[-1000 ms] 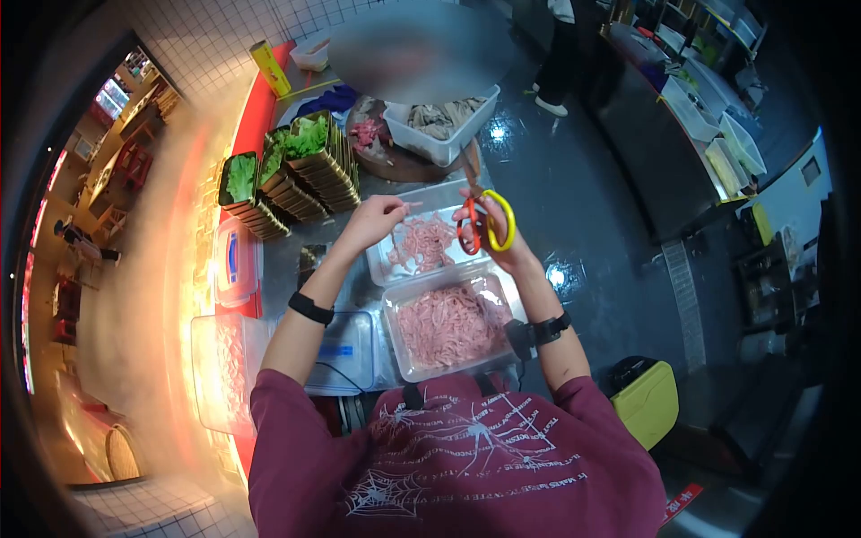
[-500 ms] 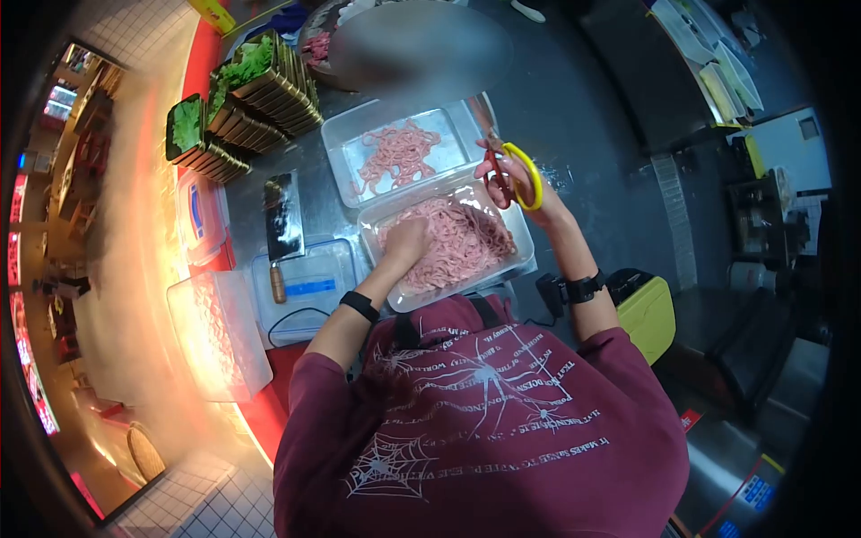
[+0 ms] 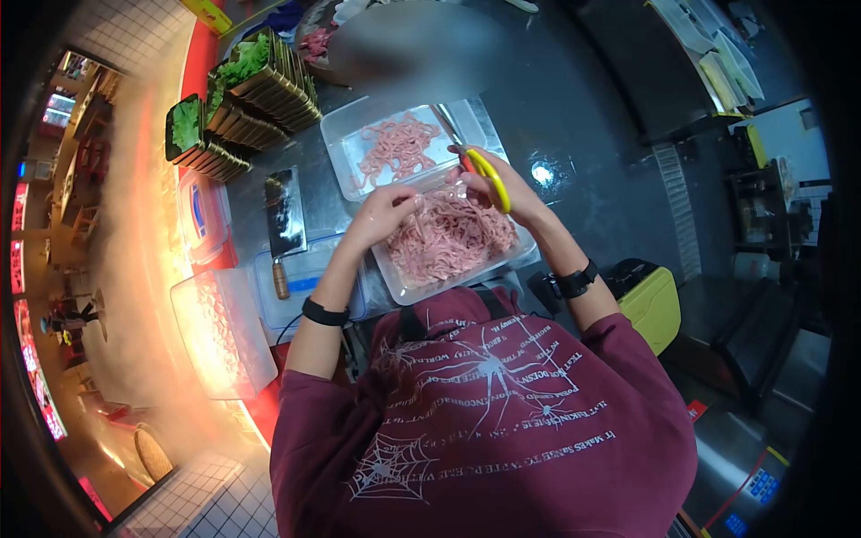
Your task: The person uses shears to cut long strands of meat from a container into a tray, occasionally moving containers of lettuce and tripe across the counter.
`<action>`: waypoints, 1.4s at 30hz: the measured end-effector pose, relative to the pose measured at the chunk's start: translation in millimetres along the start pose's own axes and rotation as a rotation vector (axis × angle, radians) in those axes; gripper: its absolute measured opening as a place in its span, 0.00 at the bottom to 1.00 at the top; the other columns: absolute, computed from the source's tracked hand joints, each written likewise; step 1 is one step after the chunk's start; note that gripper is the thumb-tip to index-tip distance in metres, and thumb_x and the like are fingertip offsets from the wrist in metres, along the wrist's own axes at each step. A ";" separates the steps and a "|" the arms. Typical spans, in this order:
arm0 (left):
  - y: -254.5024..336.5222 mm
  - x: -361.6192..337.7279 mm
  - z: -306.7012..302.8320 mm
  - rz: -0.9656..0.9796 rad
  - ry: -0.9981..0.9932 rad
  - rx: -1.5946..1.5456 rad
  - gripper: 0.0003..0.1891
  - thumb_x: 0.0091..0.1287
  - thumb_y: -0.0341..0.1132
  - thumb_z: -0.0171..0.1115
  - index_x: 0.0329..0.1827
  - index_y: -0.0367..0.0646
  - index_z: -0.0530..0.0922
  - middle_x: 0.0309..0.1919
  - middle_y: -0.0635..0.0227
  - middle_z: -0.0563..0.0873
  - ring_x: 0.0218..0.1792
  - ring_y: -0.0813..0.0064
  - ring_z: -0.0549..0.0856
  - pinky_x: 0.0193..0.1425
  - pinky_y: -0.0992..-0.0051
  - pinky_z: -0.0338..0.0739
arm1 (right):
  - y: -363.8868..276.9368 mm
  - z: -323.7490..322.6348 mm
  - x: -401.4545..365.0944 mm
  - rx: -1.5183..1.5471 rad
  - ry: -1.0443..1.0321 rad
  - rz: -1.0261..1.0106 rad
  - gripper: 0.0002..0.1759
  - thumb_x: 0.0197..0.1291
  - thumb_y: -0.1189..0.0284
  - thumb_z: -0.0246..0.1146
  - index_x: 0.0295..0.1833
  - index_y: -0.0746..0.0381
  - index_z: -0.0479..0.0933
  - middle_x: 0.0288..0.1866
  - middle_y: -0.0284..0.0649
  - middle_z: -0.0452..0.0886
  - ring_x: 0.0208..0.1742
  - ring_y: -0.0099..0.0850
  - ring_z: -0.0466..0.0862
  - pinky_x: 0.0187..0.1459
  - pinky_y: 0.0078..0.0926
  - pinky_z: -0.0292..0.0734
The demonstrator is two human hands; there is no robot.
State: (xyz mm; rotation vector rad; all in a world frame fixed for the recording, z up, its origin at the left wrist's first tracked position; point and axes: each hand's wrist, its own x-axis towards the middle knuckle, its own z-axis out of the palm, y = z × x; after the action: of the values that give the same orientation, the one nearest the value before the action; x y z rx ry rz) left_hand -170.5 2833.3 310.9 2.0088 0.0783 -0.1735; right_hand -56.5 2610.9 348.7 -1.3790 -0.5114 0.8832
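Scissors [image 3: 489,177], yellow and red loops, clamped in the right hand [image 3: 513,199] with fingers through the handles; the blades point away from the person toward the far tray [image 3: 334,136], and whether they are parted cannot be told. Left hand [image 3: 384,213]: fingertips pinched together in the pink strips [image 3: 453,240] at the left edge of the heap. The strips fill the near container [image 3: 405,289], which sits just in front of the person's chest. A thinner layer of the same strips lies in the far tray. The pinch lies just left of the scissors, near but apart, level with the handles rather than the blades; the left hand is the nearer to the heap. Beside these: cleaver [image 3: 285,215], lidded box [image 3: 314,273], stacked trays of greens [image 3: 240,100].
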 end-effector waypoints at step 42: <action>104.1 -20.8 -199.0 0.244 0.453 -0.835 0.11 0.72 0.31 0.54 0.54 0.36 0.73 0.21 0.80 0.65 0.20 0.93 0.61 0.19 0.90 0.54 | -155.1 37.9 34.6 0.132 -0.147 -0.424 0.21 0.62 0.74 0.60 0.60 0.65 0.66 0.28 0.37 0.76 0.19 0.18 0.72 0.19 0.16 0.66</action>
State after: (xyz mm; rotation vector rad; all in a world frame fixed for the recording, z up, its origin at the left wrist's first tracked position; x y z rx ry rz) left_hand -159.8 2968.5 491.0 1.1744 0.1613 0.4157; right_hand -28.6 2668.2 499.1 -1.0363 -0.8096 0.6590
